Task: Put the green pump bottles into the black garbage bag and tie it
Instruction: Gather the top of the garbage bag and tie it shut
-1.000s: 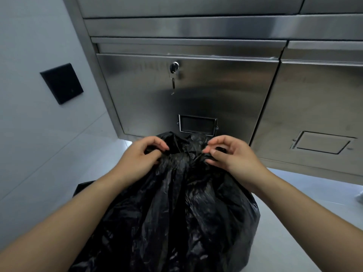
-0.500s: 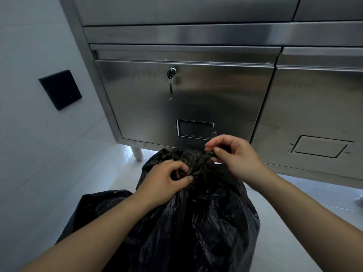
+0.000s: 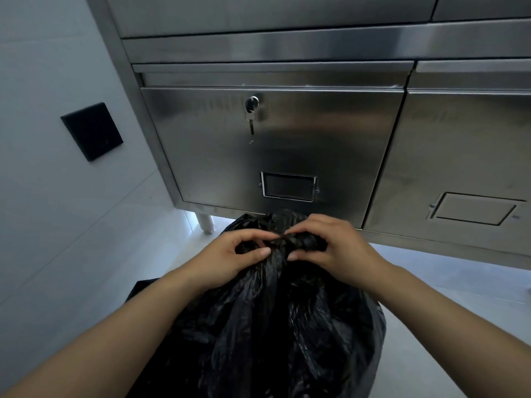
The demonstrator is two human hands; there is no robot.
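Pinching the gathered neck of the black garbage bag (image 3: 275, 326), left hand (image 3: 230, 258) and right hand (image 3: 336, 249) each grip twisted plastic. Cinching the knot low and snug would hold best; no bottles show.

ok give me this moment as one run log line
step: tying bag | left hand: pinching bag neck | right hand: pinching bag neck | bottles: not in view

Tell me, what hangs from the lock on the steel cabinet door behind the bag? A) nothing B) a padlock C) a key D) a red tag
C: a key dangles from the lock in the steel cabinet door, above the black garbage bag.
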